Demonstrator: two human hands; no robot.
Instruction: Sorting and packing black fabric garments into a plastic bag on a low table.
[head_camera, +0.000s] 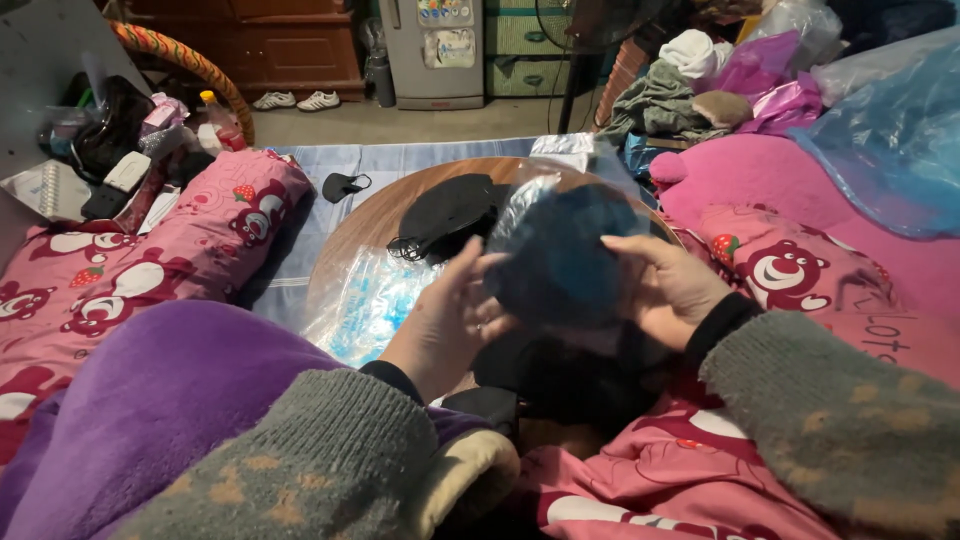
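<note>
A pink blanket (150, 265) printed with bears and strawberries covers the bedding on both sides, with a purple fleece (160, 400) over the person's lap. Between them sits a round wooden desk (375, 215). On it lie a clear plastic packet with blue print (365, 300) and, farther back, a stack of black face masks (445, 212) with loose ear loops. A single black mask (343, 185) lies off the desk on the blue-grey mat (400, 157).

Held up over the near edge of the desk is a clear plastic bag of dark masks (565, 255). The left hand (450, 320) presses its open fingers against the bag's left side; the right hand (665, 285) cups the right side, fingers curled onto it. Both hands grip the bag between them.

The bundle looks light and soft, yielding under pressure, and its film is likely slick, so a hold from both sides, or a pinch at the gathered top, seems safest.
</note>
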